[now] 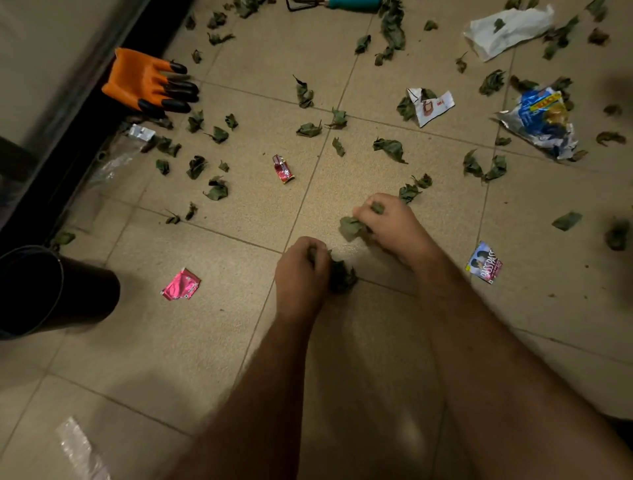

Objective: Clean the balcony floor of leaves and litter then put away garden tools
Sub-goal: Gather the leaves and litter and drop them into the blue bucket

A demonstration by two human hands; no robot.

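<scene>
Head view: left hand (301,274) clenched around a bunch of dry leaves (340,275) low on the tiled floor (212,342); right hand (390,222) just beyond, fingers curled on more leaves (351,228). Pink wrapper (181,285) left of both, dark bucket (51,291) further left, orange glove (147,82) near the wall.

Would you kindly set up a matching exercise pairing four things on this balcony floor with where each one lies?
Things:
1. orange clawed garden glove
2. dark round bin
3. pink foil sachet
4. teal-handled hand rake

Places:
A. top edge of view
B. between bin and left hand
C. lower left edge
D. upper left, by the dark door track

Pairs: 1-D, 2-C, 3-B, 4-A
</scene>
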